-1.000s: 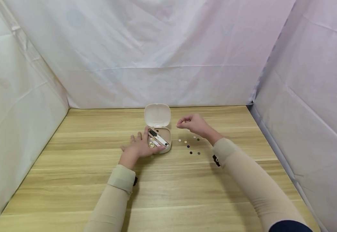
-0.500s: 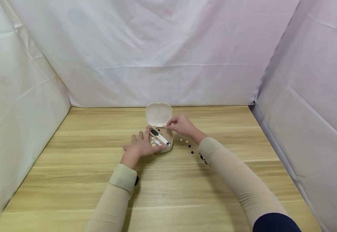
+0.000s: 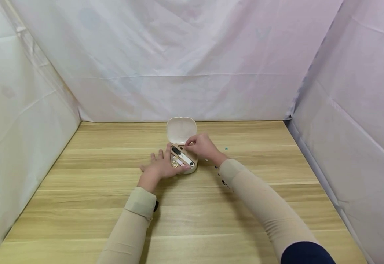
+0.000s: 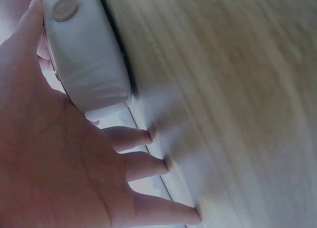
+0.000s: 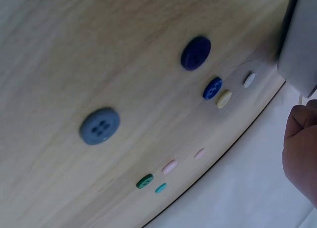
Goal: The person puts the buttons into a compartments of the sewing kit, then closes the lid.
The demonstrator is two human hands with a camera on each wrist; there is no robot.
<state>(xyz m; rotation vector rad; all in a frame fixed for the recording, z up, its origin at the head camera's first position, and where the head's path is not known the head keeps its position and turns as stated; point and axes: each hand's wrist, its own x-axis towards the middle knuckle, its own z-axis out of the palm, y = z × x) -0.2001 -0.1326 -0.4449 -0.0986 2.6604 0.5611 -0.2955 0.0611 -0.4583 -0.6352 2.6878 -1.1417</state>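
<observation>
A small beige sewing box (image 3: 193,170) stands on the table with its lid (image 3: 181,130) raised. Inside lie a black-and-white folding tool (image 3: 182,156), a gold ring-shaped piece (image 3: 174,164) and a dark button (image 3: 180,148). My left hand (image 3: 160,167) rests against the box's left and front sides, thumb along the front rim, other fingers straight and spread; in the left wrist view several fingertips touch the table. Over the box's right compartment, my right hand (image 3: 205,147) pinches a small button, mostly hidden between thumb and forefinger.
Several loose buttons lie right of the box: a grey one (image 5: 99,125), a dark purple one (image 5: 195,53), a blue one (image 5: 212,88), a green one (image 5: 144,181) and pale ones. White cloth (image 3: 178,55) hangs behind the wooden table (image 3: 185,220) and at both sides.
My right hand has moved left from above the loose buttons to over the box, its fingers staying pinched. My left hand has stayed at the box.
</observation>
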